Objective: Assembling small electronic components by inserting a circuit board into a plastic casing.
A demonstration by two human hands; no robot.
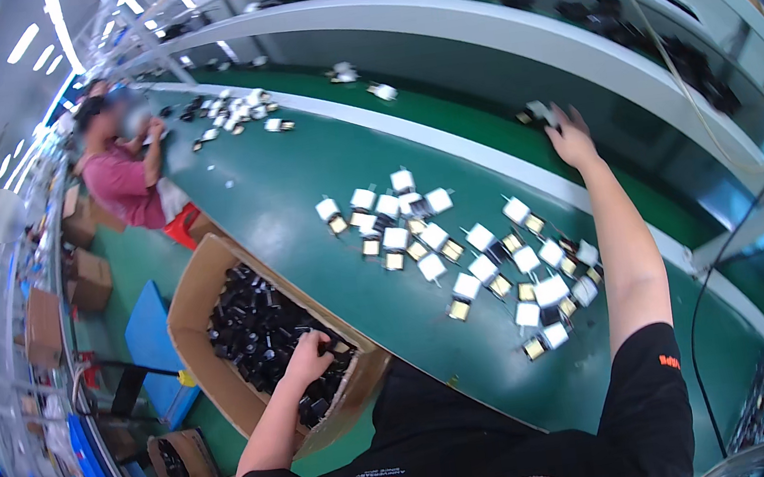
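Observation:
My left hand [309, 357] is over the near right side of an open cardboard box [188, 305]. Its fingers are curled around a small black part [325, 346], much like the many loose black parts [254, 321] filling the box. Far out to the right, my right arm reaches across the green table [290, 188] to the recessed green strip behind its white rail. There my right hand [570, 137], slightly blurred, has its fingers on a small white-and-black part [537, 112]. Between my arms lie several white block-shaped pieces [395, 239] with yellowish ends.
Past the box, a person [124, 170] in a pink top sits at the table's left side, near another pile of white pieces [238, 110]. A white rail [486, 151] and a shelf [430, 8] run along the far side. A black cable [696, 333] hangs at right.

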